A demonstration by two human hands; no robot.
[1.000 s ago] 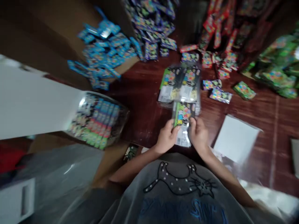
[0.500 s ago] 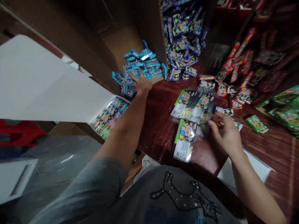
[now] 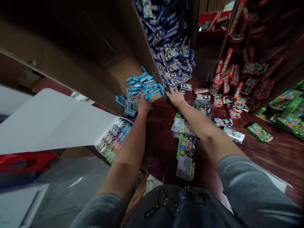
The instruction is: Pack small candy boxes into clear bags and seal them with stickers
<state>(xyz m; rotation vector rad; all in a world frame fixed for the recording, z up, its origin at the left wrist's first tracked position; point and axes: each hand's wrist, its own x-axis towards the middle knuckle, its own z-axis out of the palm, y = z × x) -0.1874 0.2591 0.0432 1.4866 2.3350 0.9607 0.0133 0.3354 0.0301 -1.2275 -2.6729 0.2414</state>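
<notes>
My left hand [image 3: 143,104] is at the near edge of a pile of small blue candy packets [image 3: 142,85]. Its fingers are curled over packets there, and a bit of blue shows beside the palm. To its right, my right hand [image 3: 176,96] reaches to the front of a heap of purple candy packets [image 3: 172,63], its fingers apart and touching the lowest ones. Under my right forearm lie flat printed clear pouches [image 3: 180,123], partly covered by the arm. Another printed pouch [image 3: 186,158] lies nearer to me.
Cardboard walls [image 3: 148,41] divide the heaps. Red packets [image 3: 235,82] and green packets [image 3: 289,110] lie to the right, with a loose green packet [image 3: 260,132] on the dark red table [image 3: 156,142]. At left stands an open white box [image 3: 114,137] filled with rows of packets.
My right hand has left the printed pouches and moved up and left to the purple heap. My left hand has drawn in its spread fingers at the blue pile. The view has shifted.
</notes>
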